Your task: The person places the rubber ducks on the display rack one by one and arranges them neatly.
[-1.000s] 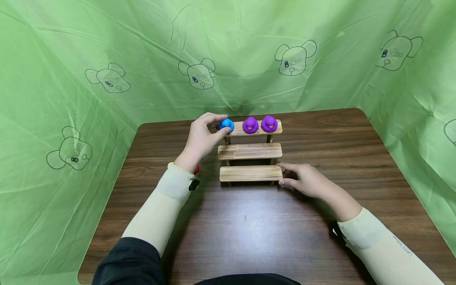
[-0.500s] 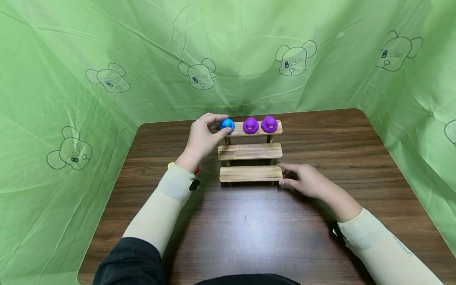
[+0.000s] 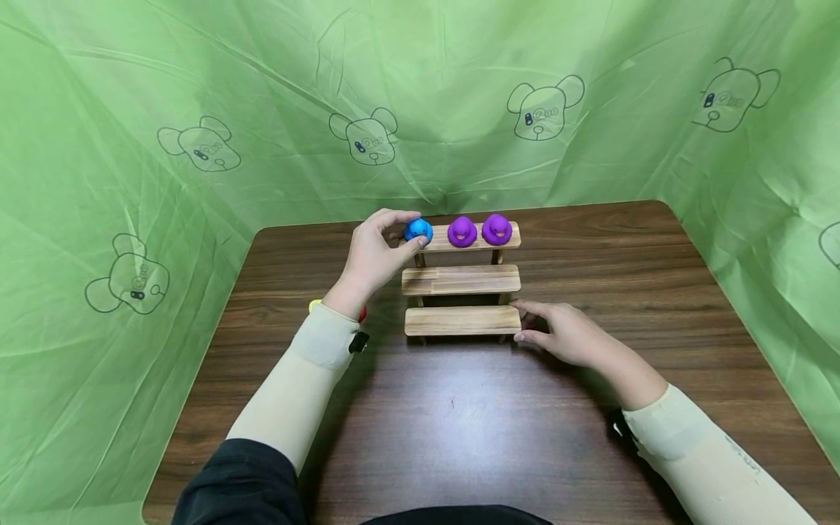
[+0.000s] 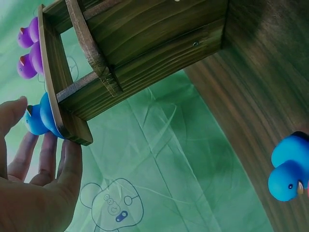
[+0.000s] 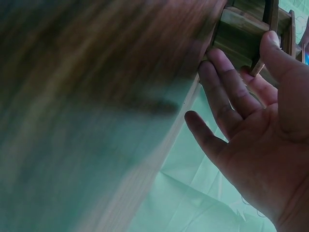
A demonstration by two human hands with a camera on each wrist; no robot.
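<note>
A three-tier wooden display stand point(image 3: 461, 279) stands on the table. My left hand point(image 3: 370, 248) holds a blue rubber duck point(image 3: 418, 230) at the left end of the top tier, thumb in front and fingers behind; in the left wrist view that blue duck point(image 4: 38, 118) sits on the plank. Two purple rubber ducks point(image 3: 462, 231) share this tier, to the right. At the right end of the bottom tier, my right hand point(image 3: 571, 332) grips the stand between thumb and index finger. The right wrist view shows the other fingers point(image 5: 231, 92) extended beside it.
Another blue duck point(image 4: 287, 166) rests on the table point(image 3: 623, 270), seen in the left wrist view. Yellow point(image 3: 315, 303) and red point(image 3: 363, 313) things peek out from behind the left forearm, mostly hidden. Green cloth point(image 3: 446, 153) surrounds the table's back and sides.
</note>
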